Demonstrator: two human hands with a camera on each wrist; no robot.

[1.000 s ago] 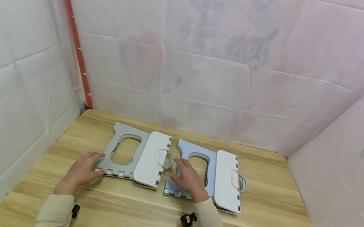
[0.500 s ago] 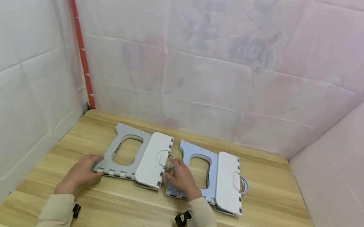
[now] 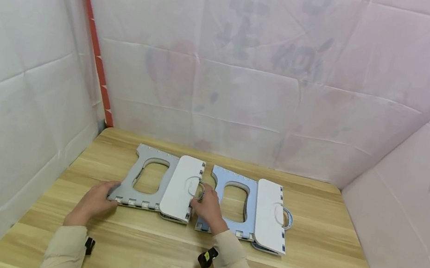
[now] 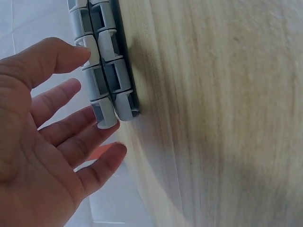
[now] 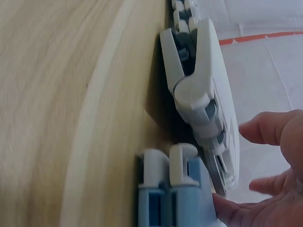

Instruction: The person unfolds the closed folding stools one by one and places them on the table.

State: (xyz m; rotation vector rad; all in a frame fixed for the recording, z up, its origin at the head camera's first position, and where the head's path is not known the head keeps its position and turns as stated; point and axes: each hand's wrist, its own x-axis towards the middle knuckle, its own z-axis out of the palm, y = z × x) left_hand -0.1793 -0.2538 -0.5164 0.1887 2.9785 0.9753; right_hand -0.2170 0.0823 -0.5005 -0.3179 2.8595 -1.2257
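Note:
A grey-and-white folding step stool [image 3: 141, 198] lies folded flat on the table, its ring-shaped carry handle [image 3: 201, 183] on the right side. My left hand [image 3: 93, 201] is at its left end; in the left wrist view the thumb is over the hinged edge [image 4: 102, 71], the other fingers loosely spread by the corner. My right hand [image 3: 209, 207] reaches over the blue stool toward the grey stool's handle side. In the right wrist view its thumb and fingers stand apart beside the white panel [image 5: 225, 99]. The blue-and-white folding step stool [image 3: 251, 201] lies flat to the right, partly hidden under that hand.
Both stools lie on a wood-grain table [image 3: 161, 257]. The blue stool's handle [image 3: 289, 220] points right. White patterned sheeting [image 3: 246, 97] walls the back and both sides, with a red strip [image 3: 94, 40] at the back left corner.
My right hand has moved left from over the blue stool to the grey stool's handle. My left hand stays at the grey stool's left end. The stools have hardly moved.

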